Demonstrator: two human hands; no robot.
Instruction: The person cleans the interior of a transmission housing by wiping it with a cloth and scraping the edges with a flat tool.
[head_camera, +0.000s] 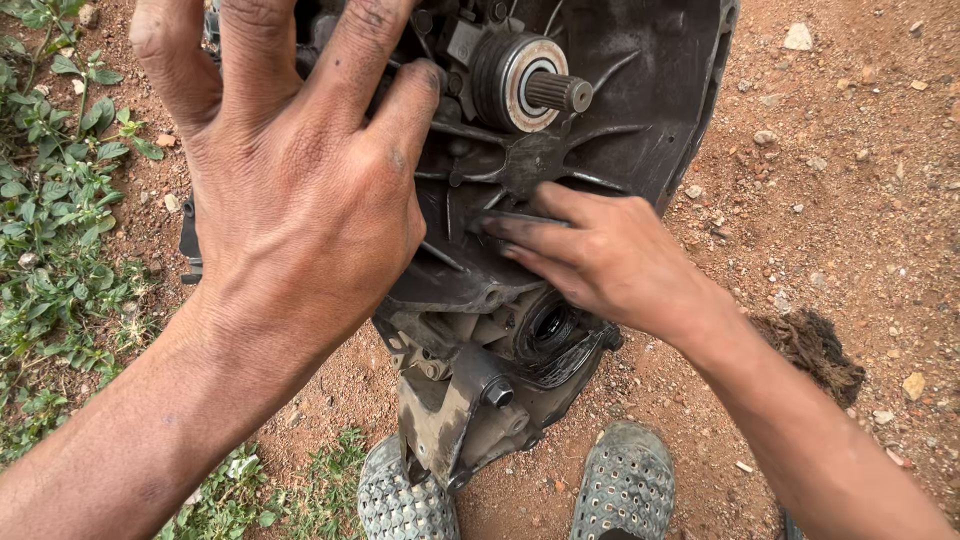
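Item: dark grey cast-metal gearbox housing, bell-shaped, ribbed inside, coated in oily grime. It stands upright on the reddish, pebbly dirt ground, just ahead of my feet.

Fittings: a splined steel shaft juts from a round silver-and-black bearing collar near the top of the casting. Lower down sits a circular black-rimmed seal opening, and below it a worn metal bracket with a hex bolt head, paint rubbed through to bare, dusty metal.

My left hand: spread flat and open, fingers splayed against the upper left of the housing, pressing on it rather than gripping; knuckles smeared with grease.

My right hand: laid on the middle of the casting, its blackened fingertips pinching or pressing a thin rib; I cannot tell whether they close around anything.

Surroundings: my two grey perforated rubber clogs at the bottom edge, beside the housing's base; low green leafy weeds along the left; a dark clump of soil to the right; scattered pale stones.
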